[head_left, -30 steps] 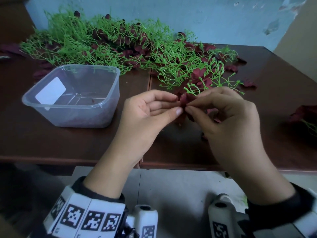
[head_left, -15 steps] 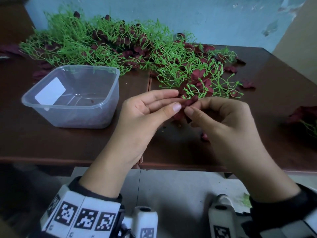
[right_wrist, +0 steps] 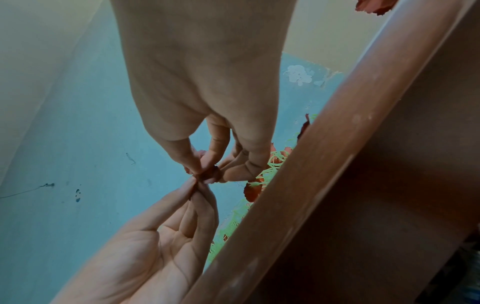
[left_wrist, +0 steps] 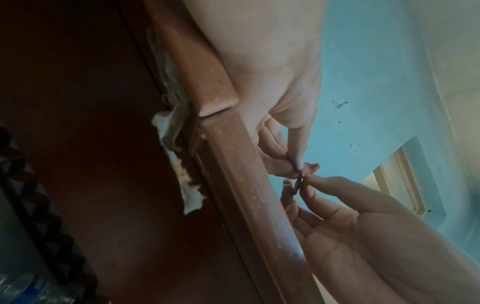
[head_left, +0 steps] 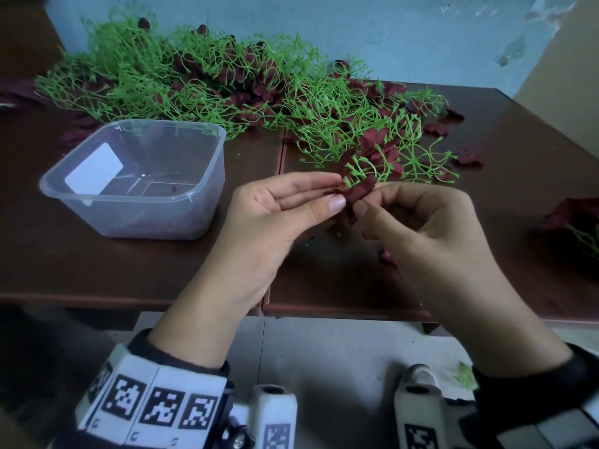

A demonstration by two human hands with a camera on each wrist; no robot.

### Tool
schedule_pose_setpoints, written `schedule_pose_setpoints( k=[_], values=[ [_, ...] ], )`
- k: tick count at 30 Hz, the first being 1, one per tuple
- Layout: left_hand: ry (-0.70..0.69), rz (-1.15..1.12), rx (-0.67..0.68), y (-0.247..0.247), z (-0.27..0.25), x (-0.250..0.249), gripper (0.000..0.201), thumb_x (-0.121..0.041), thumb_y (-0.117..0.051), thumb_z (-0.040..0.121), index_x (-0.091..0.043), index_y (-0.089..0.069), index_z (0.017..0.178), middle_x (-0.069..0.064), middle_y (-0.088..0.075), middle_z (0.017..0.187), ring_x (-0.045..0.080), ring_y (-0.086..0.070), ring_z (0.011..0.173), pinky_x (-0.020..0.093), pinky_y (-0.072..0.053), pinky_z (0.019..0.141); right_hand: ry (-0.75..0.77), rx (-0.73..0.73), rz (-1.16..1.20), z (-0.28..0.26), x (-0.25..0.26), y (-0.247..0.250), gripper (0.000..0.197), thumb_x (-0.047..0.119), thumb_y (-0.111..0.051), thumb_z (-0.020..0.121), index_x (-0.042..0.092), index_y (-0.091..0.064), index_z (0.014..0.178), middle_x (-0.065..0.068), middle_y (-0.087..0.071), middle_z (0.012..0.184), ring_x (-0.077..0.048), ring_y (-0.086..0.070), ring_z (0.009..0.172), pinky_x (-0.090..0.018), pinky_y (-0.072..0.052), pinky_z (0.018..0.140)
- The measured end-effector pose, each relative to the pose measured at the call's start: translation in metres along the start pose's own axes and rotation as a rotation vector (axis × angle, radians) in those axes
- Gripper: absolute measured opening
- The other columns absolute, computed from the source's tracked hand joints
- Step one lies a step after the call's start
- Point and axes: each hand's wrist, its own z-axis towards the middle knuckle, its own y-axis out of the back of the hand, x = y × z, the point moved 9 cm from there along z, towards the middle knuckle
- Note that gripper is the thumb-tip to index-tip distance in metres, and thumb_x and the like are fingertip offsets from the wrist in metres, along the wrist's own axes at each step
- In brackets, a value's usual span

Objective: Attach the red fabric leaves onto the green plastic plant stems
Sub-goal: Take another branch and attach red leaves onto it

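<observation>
Fingertips meeting at the centre of the head view, both pinching one dark red fabric leaf [head_left: 360, 192]. Left hand [head_left: 275, 218] palm-up, thumb and long, nearly straight fingers closed narrowly on the leaf's left edge. Right hand [head_left: 421, 228] curled, thumb and forefinger nipping the leaf from the right, remaining fingers tucked under. Leaf held above the table, just below the tips of a green plastic stem sprig [head_left: 363, 168] reaching toward it from the upper right; touching or only close, hard to say from this angle. Same pinch visible in the left wrist view, left hand [left_wrist: 283, 115] above, right hand [left_wrist: 363, 230] below, leaf [left_wrist: 311, 167] a pale pink scrap between them, blurred. Likewise in the right wrist view: right hand [right_wrist: 207, 102] from the top of the frame, left hand [right_wrist: 145, 246] open-palmed from the lower left, leaf [right_wrist: 207, 174] nearly hidden between the fingertips.

Farther out, a wide tangle of green stems [head_left: 201, 82] heaped across the upper half of the head view, several red leaves [head_left: 256, 92] caught among them. Loose leaves [head_left: 468, 157] scattered to the upper right on the dark brown table [head_left: 97, 260]. Clear plastic tub [head_left: 142, 179] at left, well apart from the hands, a white label on its wall. Blue painted wall [head_left: 389, 34] behind, along the top of the frame.
</observation>
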Motion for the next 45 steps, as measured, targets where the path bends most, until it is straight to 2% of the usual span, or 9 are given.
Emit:
schedule_pose_setpoints(
  k=[4,7,13,23,30,33,36,42,45],
  values=[
    [0.044,-0.054,-0.033,0.003,0.001,0.004,0.030,-0.007,-0.075,0.070,-0.008,-0.077,0.100,0.015,-0.079,0.098,0.019,-0.076,0.090,0.027,-0.061,0.087,0.010,0.012,0.037,0.001,0.000,-0.002,0.014,0.010,-0.071,0.090,0.008,-0.072,0.076,0.011,-0.064,0.059,0.000,-0.052,0.054,-0.015,-0.042,0.052],
    [0.069,-0.074,-0.048,0.005,0.002,0.005,0.036,-0.009,-0.074,0.072,-0.003,-0.074,0.107,0.017,-0.078,0.102,0.021,-0.074,0.094,0.024,-0.061,0.085,0.025,0.018,0.069,0.001,-0.001,-0.003,0.015,0.005,-0.070,0.090,0.006,-0.071,0.075,0.016,-0.064,0.060,0.002,-0.053,0.052,-0.012,-0.041,0.052],
    [0.099,-0.046,-0.010,0.001,0.000,0.008,0.041,-0.009,-0.072,0.078,0.003,-0.071,0.116,0.021,-0.076,0.110,0.029,-0.072,0.107,0.037,-0.058,0.098,0.049,-0.005,0.058,0.001,0.000,-0.002,0.013,0.006,-0.072,0.088,0.005,-0.071,0.075,0.010,-0.069,0.070,0.001,-0.054,0.053,-0.014,-0.041,0.051],
    [0.105,-0.057,0.003,0.000,-0.001,0.008,0.030,-0.008,-0.071,0.074,-0.004,-0.075,0.103,0.016,-0.077,0.099,0.019,-0.073,0.092,0.032,-0.058,0.091,0.094,-0.080,-0.004,0.002,0.001,0.003,0.010,0.011,-0.078,0.081,0.011,-0.072,0.073,-0.003,-0.071,0.099,-0.025,-0.067,0.071,-0.025,-0.050,0.061],
    [0.080,-0.041,0.016,-0.003,-0.003,0.004,0.030,-0.006,-0.070,0.072,-0.005,-0.075,0.102,0.013,-0.079,0.095,0.017,-0.075,0.088,0.024,-0.061,0.080,0.104,-0.070,-0.006,0.002,0.002,0.002,0.010,0.016,-0.079,0.076,0.021,-0.073,0.071,0.003,-0.068,0.092,0.002,-0.063,0.100,-0.015,-0.047,0.074],
    [0.074,-0.031,0.020,-0.004,-0.003,0.003,0.030,-0.007,-0.071,0.072,-0.006,-0.075,0.102,0.014,-0.079,0.096,0.018,-0.075,0.089,0.025,-0.061,0.083,0.100,-0.086,0.016,0.002,0.000,0.003,0.005,0.021,-0.078,0.073,0.023,-0.073,0.070,0.008,-0.068,0.092,-0.002,-0.065,0.099,-0.015,-0.047,0.072],
    [0.060,-0.036,0.030,-0.005,-0.003,0.002,0.028,-0.005,-0.071,0.071,-0.010,-0.077,0.098,0.012,-0.079,0.093,0.016,-0.076,0.086,0.022,-0.060,0.078,0.102,-0.090,0.030,0.003,-0.002,0.004,0.004,0.021,-0.077,0.074,0.018,-0.075,0.074,-0.003,-0.070,0.099,-0.012,-0.068,0.099,-0.022,-0.051,0.073],
    [0.030,-0.042,0.051,-0.008,-0.003,-0.001,0.023,-0.006,-0.074,0.068,-0.011,-0.080,0.089,0.011,-0.079,0.090,0.015,-0.076,0.083,0.021,-0.060,0.078,0.107,-0.137,0.002,0.002,-0.001,0.006,0.005,0.023,-0.076,0.072,0.024,-0.073,0.069,0.003,-0.068,0.096,-0.003,-0.065,0.101,-0.017,-0.048,0.069],
    [-0.007,-0.005,0.029,-0.005,-0.003,-0.003,0.025,-0.008,-0.078,0.065,-0.013,-0.079,0.089,0.012,-0.079,0.091,0.016,-0.075,0.086,0.022,-0.059,0.080,0.101,-0.135,0.004,0.002,-0.002,0.007,0.006,0.022,-0.077,0.074,0.017,-0.075,0.073,0.000,-0.070,0.098,-0.010,-0.068,0.095,-0.022,-0.051,0.070]
  ],
)
